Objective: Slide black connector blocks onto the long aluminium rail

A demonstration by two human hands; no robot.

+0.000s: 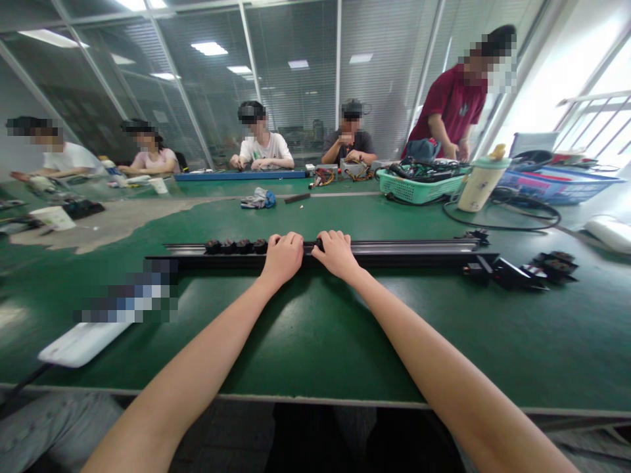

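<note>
A long black metal rail (404,260) lies crosswise on the green table in front of me, with a silvery channel (417,247) along its far side. Several small black modules (245,246) sit in a row at the channel's left part. My left hand (284,257) is closed over the rail at the right end of that row, its fingertips hidden behind the knuckles. Just to its right, my right hand (336,252) is closed with thumb and fingers around a black module (319,244) at the channel. Whether that module is seated there I cannot tell.
Loose black parts (517,270) lie by the rail's right end. A white power strip (89,341) is at the left. Farther back are a grey-blue cloth (258,198), a green basket (419,187) of cables and a cup (482,184). Several people work across the table.
</note>
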